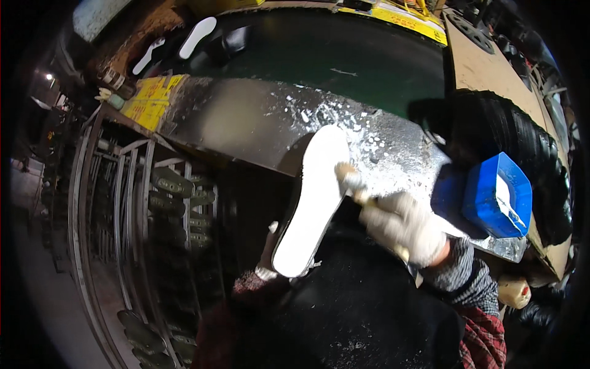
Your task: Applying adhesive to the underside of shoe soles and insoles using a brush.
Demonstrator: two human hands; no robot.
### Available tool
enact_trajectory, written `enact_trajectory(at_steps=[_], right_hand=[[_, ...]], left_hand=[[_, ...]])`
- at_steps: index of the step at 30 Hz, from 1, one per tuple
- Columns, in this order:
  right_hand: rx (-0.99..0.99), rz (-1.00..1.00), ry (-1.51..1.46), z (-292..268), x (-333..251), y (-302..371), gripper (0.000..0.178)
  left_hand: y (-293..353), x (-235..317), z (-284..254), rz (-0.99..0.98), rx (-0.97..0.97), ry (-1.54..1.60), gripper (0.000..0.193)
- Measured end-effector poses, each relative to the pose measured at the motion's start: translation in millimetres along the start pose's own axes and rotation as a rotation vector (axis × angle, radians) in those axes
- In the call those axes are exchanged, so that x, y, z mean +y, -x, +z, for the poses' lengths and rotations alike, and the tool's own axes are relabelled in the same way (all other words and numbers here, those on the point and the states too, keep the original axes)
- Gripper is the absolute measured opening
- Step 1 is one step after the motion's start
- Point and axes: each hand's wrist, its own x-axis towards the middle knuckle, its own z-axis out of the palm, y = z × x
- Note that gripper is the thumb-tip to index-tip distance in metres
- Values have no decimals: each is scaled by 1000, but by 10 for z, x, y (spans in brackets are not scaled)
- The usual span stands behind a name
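Observation:
A white shoe sole (313, 197) is held upright in front of me, its broad end pointing away over the bench edge. My left hand (268, 252), in a pale glove, grips it from below and behind near the narrow end; most of its fingers are hidden by the sole. My right hand (405, 227), also gloved and slightly blurred, is closed around the handle of a brush (351, 177). The brush's bristles touch or nearly touch the sole's right edge. To the right, a blue container (498, 197) has white residue inside and a thin stick-like thing across it.
The metal bench (239, 123) is spattered with white. Behind it runs a dark green conveyor belt (344, 55) carrying white soles (198, 38) at the far left. A metal rack (132, 215) with several dark soles stands left. Black sheeting (510, 135) lies right, beyond the container.

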Motion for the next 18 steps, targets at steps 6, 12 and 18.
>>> enact_trajectory(at_steps=[6, 12, 18], right_hand=[[323, -954, 445, -182, 444, 471, 29], [711, -471, -1023, -1103, 780, 1366, 22], [1778, -921, 189, -2139, 2064, 2299, 21]], left_hand=[[-340, 195, 895, -191, 174, -98, 98], [-1189, 921, 1243, 659, 343, -549, 52], [-1988, 714, 1755, 618, 335, -553, 53]])
